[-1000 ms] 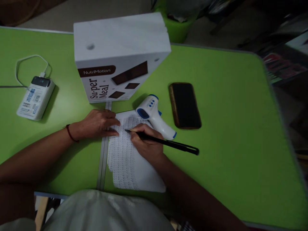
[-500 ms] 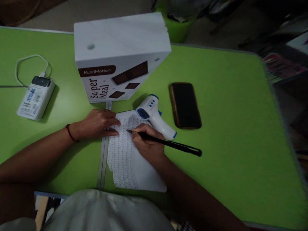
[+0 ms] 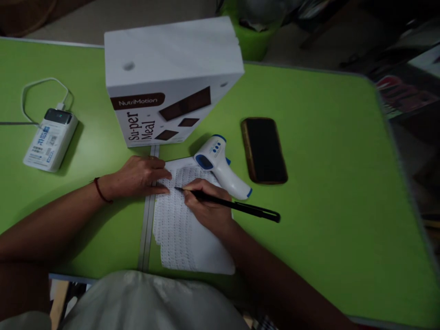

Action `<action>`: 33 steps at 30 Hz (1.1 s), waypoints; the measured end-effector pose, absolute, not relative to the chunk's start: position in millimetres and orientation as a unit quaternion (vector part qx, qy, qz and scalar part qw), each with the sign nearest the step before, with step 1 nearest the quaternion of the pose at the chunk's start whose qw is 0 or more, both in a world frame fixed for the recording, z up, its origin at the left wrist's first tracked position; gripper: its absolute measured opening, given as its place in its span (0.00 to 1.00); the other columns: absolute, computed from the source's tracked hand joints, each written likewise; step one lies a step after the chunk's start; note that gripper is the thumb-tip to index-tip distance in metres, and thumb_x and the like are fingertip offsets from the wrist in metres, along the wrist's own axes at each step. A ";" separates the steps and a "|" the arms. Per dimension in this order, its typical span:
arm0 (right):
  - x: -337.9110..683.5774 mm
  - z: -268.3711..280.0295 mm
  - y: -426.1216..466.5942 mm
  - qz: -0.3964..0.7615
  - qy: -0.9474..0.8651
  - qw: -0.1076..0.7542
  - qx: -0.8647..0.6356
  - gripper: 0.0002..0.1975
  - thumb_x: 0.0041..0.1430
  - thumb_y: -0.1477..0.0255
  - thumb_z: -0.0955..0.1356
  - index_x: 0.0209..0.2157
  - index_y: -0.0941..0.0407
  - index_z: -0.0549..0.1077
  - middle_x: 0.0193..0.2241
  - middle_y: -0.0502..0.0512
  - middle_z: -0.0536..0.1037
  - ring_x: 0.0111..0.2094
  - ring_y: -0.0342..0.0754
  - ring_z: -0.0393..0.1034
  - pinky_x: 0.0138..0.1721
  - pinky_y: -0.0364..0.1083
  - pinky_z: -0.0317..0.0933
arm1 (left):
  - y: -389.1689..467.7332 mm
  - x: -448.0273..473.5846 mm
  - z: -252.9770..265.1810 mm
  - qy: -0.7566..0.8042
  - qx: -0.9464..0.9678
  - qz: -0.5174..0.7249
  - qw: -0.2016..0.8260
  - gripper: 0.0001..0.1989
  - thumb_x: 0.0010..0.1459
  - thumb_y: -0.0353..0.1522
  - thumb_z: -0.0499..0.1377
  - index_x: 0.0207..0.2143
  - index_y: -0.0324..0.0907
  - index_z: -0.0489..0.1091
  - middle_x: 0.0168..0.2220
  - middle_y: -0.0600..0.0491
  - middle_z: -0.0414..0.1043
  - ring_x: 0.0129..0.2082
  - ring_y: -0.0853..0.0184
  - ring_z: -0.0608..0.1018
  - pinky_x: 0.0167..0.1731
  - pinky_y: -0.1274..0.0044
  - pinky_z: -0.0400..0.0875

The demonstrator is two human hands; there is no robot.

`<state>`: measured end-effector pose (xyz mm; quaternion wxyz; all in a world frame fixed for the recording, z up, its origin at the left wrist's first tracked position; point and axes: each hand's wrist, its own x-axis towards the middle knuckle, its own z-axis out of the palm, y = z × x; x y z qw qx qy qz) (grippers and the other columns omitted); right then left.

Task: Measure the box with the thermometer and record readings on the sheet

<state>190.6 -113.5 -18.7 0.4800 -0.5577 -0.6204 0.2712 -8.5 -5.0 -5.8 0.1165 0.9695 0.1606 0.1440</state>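
Observation:
My right hand [image 3: 211, 208] is closed around a black pen [image 3: 252, 209], its tip at the written rows of a white sheet of paper [image 3: 177, 236]. Dense handwriting fills the sheet's left and middle, while its lower right is blank. My left hand [image 3: 139, 176] lies at the sheet's upper left edge, thumb and fingers apart and fingertips on the paper. A white and blue infrared thermometer [image 3: 231, 178] lies against the top of the sheet, just beyond my right hand.
Behind the paper a tall white NutriMotion box [image 3: 172, 59] stands on the green table [image 3: 330, 206]. To the right lies a dark phone [image 3: 265, 150] in a brown case. A white power bank [image 3: 51, 142] with a cable is at the left. A green bin [image 3: 247, 39] stands beyond the table.
My right hand and the pen have shifted slightly left across the sheet, bringing the tip closer to my left fingers. My left hand stays in place.

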 end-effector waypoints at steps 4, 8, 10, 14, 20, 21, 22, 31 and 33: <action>191.7 -16.0 -113.4 0.261 -0.634 0.467 -0.558 0.08 0.51 0.77 0.66 0.22 0.52 0.69 0.17 0.43 0.70 0.19 0.41 0.64 0.22 0.42 0.60 | -5.4 -8.0 -5.7 0.159 0.969 0.147 0.120 0.17 0.64 0.44 0.61 0.42 0.39 0.77 0.36 0.49 0.79 0.35 0.63 0.80 0.30 0.74 0.67; 192.1 -14.6 -113.5 0.262 -0.630 0.462 -0.567 0.07 0.51 0.76 0.66 0.22 0.52 0.69 0.17 0.44 0.70 0.20 0.42 0.65 0.23 0.43 0.62 | -5.7 -7.7 -5.4 0.159 0.969 0.144 0.118 0.17 0.64 0.44 0.61 0.42 0.39 0.77 0.36 0.49 0.79 0.35 0.63 0.80 0.29 0.74 0.67; 191.9 -14.9 -113.6 0.260 -0.621 0.464 -0.576 0.06 0.51 0.76 0.66 0.23 0.52 0.69 0.18 0.44 0.71 0.20 0.42 0.65 0.24 0.43 0.62 | -5.6 -7.7 -4.9 0.157 0.970 0.143 0.117 0.17 0.64 0.44 0.61 0.42 0.39 0.77 0.36 0.49 0.79 0.35 0.62 0.80 0.30 0.74 0.67; 191.8 -15.9 -113.6 0.264 -0.622 0.468 -0.570 0.07 0.50 0.77 0.66 0.22 0.52 0.69 0.17 0.43 0.71 0.19 0.41 0.64 0.23 0.43 0.61 | -5.5 -7.8 -4.3 0.162 0.970 0.136 0.122 0.17 0.64 0.44 0.61 0.42 0.40 0.77 0.36 0.49 0.79 0.36 0.63 0.80 0.31 0.74 0.67; 192.7 -16.5 -112.9 0.243 -0.630 0.480 -0.560 0.07 0.50 0.78 0.66 0.23 0.52 0.69 0.17 0.43 0.71 0.19 0.41 0.65 0.22 0.42 0.61 | -5.7 -7.7 -4.7 0.157 0.969 0.144 0.122 0.17 0.64 0.44 0.61 0.42 0.39 0.77 0.35 0.49 0.79 0.35 0.63 0.80 0.30 0.75 0.66; 192.8 -16.8 -112.9 0.238 -0.632 0.479 -0.561 0.07 0.50 0.78 0.66 0.23 0.52 0.69 0.17 0.43 0.71 0.19 0.41 0.65 0.22 0.42 0.62 | -5.7 -7.6 -4.8 0.156 0.969 0.145 0.122 0.17 0.64 0.44 0.60 0.42 0.39 0.77 0.35 0.49 0.79 0.35 0.63 0.80 0.30 0.75 0.66; 192.9 -17.2 -113.1 0.235 -0.632 0.478 -0.563 0.07 0.50 0.78 0.66 0.23 0.52 0.69 0.17 0.43 0.71 0.19 0.41 0.65 0.22 0.42 0.62 | -5.7 -7.5 -4.8 0.154 0.970 0.147 0.121 0.17 0.64 0.44 0.60 0.42 0.39 0.77 0.35 0.49 0.79 0.34 0.63 0.80 0.29 0.74 0.66; 197.4 -21.5 -117.5 0.184 -0.652 0.479 -0.558 0.08 0.53 0.80 0.66 0.27 0.52 0.71 0.20 0.44 0.73 0.21 0.42 0.68 0.23 0.43 0.65 | -5.2 -7.5 -5.6 0.158 0.969 0.146 0.121 0.18 0.64 0.45 0.60 0.41 0.39 0.77 0.35 0.49 0.79 0.35 0.62 0.80 0.30 0.74 0.67; 201.0 -19.9 -117.8 0.141 -0.699 0.463 -0.527 0.09 0.55 0.80 0.67 0.32 0.51 0.74 0.25 0.48 0.77 0.26 0.45 0.72 0.28 0.46 0.68 | -5.0 -8.1 -6.5 0.160 0.969 0.144 0.123 0.18 0.64 0.45 0.60 0.41 0.39 0.77 0.35 0.49 0.79 0.35 0.63 0.80 0.30 0.74 0.68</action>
